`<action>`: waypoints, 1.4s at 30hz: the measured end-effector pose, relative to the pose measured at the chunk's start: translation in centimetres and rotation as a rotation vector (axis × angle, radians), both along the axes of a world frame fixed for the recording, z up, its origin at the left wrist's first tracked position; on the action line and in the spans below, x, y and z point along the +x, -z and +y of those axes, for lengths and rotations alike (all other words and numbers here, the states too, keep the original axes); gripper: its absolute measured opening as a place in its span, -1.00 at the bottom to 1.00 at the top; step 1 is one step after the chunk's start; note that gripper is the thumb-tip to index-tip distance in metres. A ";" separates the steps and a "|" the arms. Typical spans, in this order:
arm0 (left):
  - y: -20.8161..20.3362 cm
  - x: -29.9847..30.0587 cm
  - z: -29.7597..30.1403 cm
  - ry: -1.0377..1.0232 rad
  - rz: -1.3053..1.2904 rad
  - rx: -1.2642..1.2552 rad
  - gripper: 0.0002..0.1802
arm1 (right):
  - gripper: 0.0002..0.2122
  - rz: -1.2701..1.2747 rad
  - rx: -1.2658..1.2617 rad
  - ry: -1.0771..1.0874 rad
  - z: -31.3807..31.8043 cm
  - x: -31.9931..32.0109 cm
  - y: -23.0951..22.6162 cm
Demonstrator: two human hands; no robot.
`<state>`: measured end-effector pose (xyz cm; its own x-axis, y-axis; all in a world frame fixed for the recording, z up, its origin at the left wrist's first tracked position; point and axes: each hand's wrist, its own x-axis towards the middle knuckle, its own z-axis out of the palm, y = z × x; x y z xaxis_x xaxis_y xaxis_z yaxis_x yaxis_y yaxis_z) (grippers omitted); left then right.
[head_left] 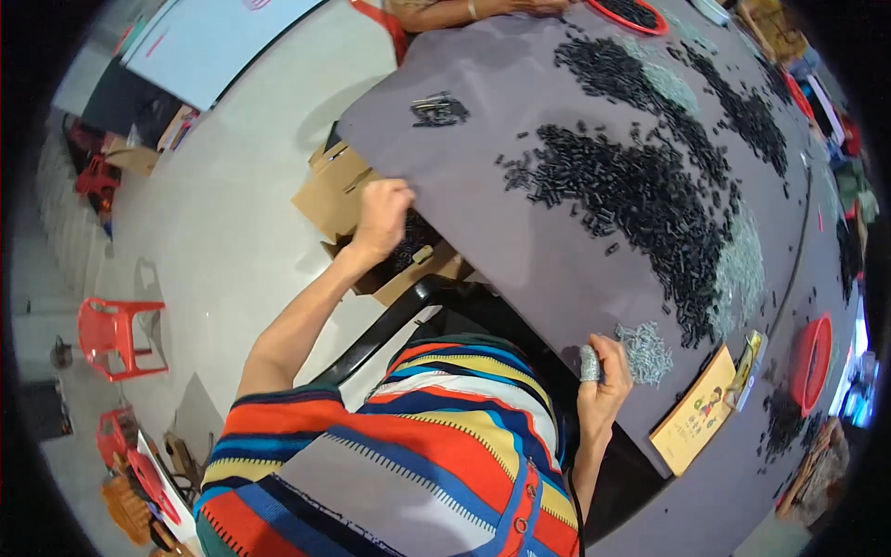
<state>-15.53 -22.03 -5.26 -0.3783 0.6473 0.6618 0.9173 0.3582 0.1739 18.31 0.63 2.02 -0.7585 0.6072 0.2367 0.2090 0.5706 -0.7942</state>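
Observation:
My left hand (382, 221) is closed over the table's left edge, above an open cardboard box (336, 200) that holds dark pieces. Whatever its curled fingers may hold is hidden. Near the table's front edge, my right hand (603, 379) is also closed, with one fingertip wrapped in a grey covering (589, 363). It sits just left of a small heap of silvery pieces (644, 353); anything between its fingers is too small to make out. Farther off spreads a large pile of short black tubes (617, 190), bordered on the right by pale, clear-looking pieces (741, 269).
A yellow booklet (691, 413) lies right of the silvery heap. A clear packet (439, 110) of dark pieces rests at the far left of the grey table (492, 200). Red baskets (811, 364) stand at the right and far side, where another person's arm (455, 13) reaches in.

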 end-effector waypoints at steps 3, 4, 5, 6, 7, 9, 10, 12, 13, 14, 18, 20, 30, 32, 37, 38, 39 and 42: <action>0.2 -0.9 -0.4 -0.088 -0.021 0.043 -0.82 | -0.74 -0.036 -0.009 0.023 -0.2 0.1 -0.3; 0.4 -0.7 -0.4 -0.048 -0.076 0.089 -0.87 | -0.74 -0.059 -0.002 0.088 -0.1 0.2 -0.4; 1.1 -0.4 -0.9 -0.099 -0.045 0.094 -0.91 | -0.72 -0.019 -0.033 0.046 0.0 0.1 -0.6; 1.9 -0.5 -1.3 -0.105 -0.121 0.078 -0.91 | -0.70 0.020 -0.060 0.007 0.1 0.1 -0.8; 2.4 -0.5 -1.9 -0.139 -0.149 0.067 -0.90 | -0.67 0.027 -0.047 0.003 0.4 0.1 -0.9; 2.2 -0.2 -2.2 -0.161 -0.206 0.065 -0.90 | -0.62 0.060 -0.018 0.007 0.8 0.5 -0.8; 2.5 -0.1 -1.7 -0.170 -0.253 0.088 -0.90 | -0.61 0.059 -0.016 0.041 0.9 1.1 -0.5; 1.8 0.5 -1.0 -0.188 -0.284 0.062 -0.91 | -0.58 0.062 -0.003 0.137 1.0 2.5 -0.6; 1.5 0.6 -0.9 -0.188 -0.290 0.060 -0.91 | -0.58 0.064 0.032 0.185 1.1 3.1 -0.8; 1.1 1.0 -0.5 -0.169 -0.291 0.060 -0.91 | -0.58 0.066 0.067 0.232 1.4 3.8 -0.9; -1.6 4.0 3.0 -0.050 -0.342 0.114 -0.92 | -0.68 -0.022 0.175 0.452 3.6 7.6 -0.2; -3.2 6.1 5.4 0.053 -0.367 0.106 -0.96 | -0.68 -0.038 0.176 0.564 4.7 9.2 -0.4; -6.1 16.8 16.4 0.690 -0.693 -0.114 -0.87 | -0.62 -0.206 0.266 0.628 7.2 12.7 0.1; -6.3 18.5 18.3 0.828 -0.691 -0.137 -0.85 | -0.61 -0.221 0.307 0.593 7.7 12.7 0.6; -5.3 20.7 20.8 0.926 -0.700 -0.099 -0.85 | -0.59 -0.346 0.348 0.546 8.4 12.3 0.0; -5.1 20.7 20.9 0.877 -0.747 -0.128 -0.86 | -0.59 -0.374 0.384 0.540 8.4 12.2 -0.2; -4.9 20.7 20.9 0.828 -0.792 -0.157 -0.86 | -0.59 -0.402 0.419 0.534 8.4 12.1 -0.3; -4.4 20.5 20.8 0.787 -0.817 -0.094 -0.87 | -0.57 -0.462 0.432 0.529 9.0 11.5 -0.1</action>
<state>4.98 -1.24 -0.85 -0.1409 0.9298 0.3401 0.5176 -0.2237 0.8259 29.79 9.59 2.11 -0.4758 0.8385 0.2655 0.7878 0.5405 -0.2954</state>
